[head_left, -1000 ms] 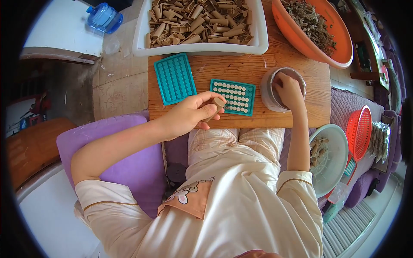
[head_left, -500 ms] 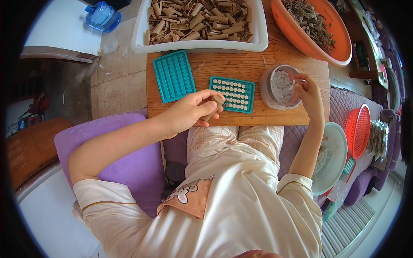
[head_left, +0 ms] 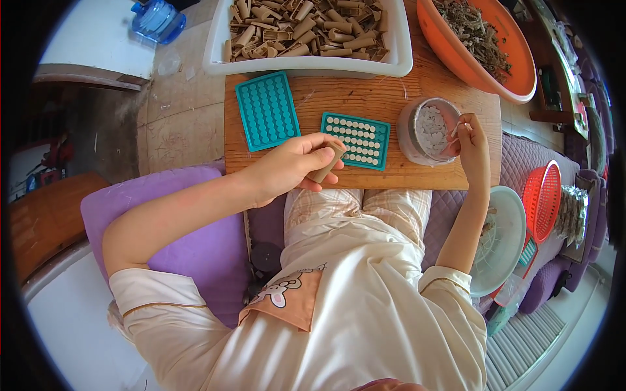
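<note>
Person's wearing a loose cream short-sleeved top [head_left: 365, 326] with thin darker piping around the sleeve cuffs, plus a peach chest pocket [head_left: 287, 303] with a little cartoon bunny face on it. Bottoms [head_left: 358, 205] are pale cream with a faint plaid check. Forearms are bare.

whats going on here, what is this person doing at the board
A seated person works at a wooden board. The left hand holds a small tan tube beside a teal tray filled with pale discs. The right hand pinches a small pale piece over a round container of similar bits. A second teal tray lies further left, and a white bin of tan tubes sits behind.
</note>
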Available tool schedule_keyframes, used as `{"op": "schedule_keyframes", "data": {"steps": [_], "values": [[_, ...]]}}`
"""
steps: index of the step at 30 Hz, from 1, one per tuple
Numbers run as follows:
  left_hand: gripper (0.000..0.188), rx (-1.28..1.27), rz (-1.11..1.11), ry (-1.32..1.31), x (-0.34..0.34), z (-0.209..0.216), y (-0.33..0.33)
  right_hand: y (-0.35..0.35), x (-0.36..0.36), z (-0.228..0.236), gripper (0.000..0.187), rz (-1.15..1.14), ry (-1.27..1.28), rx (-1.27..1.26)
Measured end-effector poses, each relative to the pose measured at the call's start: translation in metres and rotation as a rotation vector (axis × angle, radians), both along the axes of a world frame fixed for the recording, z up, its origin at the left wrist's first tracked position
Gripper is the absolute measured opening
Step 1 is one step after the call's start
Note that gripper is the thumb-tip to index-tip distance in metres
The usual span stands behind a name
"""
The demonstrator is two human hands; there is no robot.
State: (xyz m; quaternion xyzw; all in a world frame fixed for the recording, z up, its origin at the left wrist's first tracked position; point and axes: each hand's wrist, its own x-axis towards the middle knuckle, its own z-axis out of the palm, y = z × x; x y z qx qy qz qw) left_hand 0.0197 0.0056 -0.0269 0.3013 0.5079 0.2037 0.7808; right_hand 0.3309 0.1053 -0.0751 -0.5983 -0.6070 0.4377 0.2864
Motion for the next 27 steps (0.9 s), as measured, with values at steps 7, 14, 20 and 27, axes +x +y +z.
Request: {"op": "schedule_keyframes", "data": {"steps": [7,14,20,27], "values": [[0.031,-0.008,0.014,0.010,0.000,0.000,0.000,-0.003,-0.009,0.004,0.010,-0.012,0.023,-0.052],[0.031,-0.117,0.127,-0.169,-0.001,0.002,0.001,-0.024,-0.038,0.009,0.007,0.005,0.017,0.149],[0.033,-0.156,0.138,-0.244,-0.004,0.001,0.000,-0.070,-0.116,0.046,0.013,0.304,0.000,0.496],[0.035,-0.197,0.145,-0.228,-0.001,0.004,0.001,-0.074,-0.138,0.046,0.015,0.393,0.081,0.488]]}}
